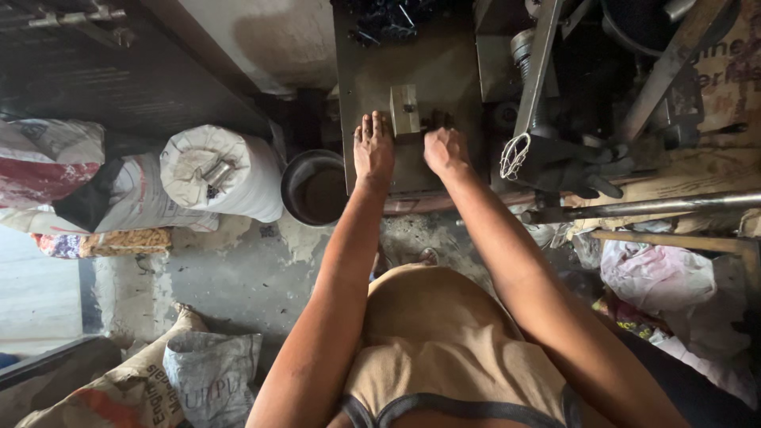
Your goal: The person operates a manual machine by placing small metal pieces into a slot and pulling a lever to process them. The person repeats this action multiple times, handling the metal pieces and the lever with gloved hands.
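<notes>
Both hands beside, perhaps touching, metal block.

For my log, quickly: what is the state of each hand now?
Left hand: open, flat on the plate beside the block.
Right hand: closed; contents cannot be told.

Dim overall, with soft daylight entering from the lower left. Deep shadow at upper left and upper right. Strong wide-angle bending at edges; slightly soft focus.

My arms are bare from shoulder to wrist, with no watch, ring or glove on my left hand or right hand. I wear a tan sleeveless vest edged with a dark grey band at the neckline.
</notes>
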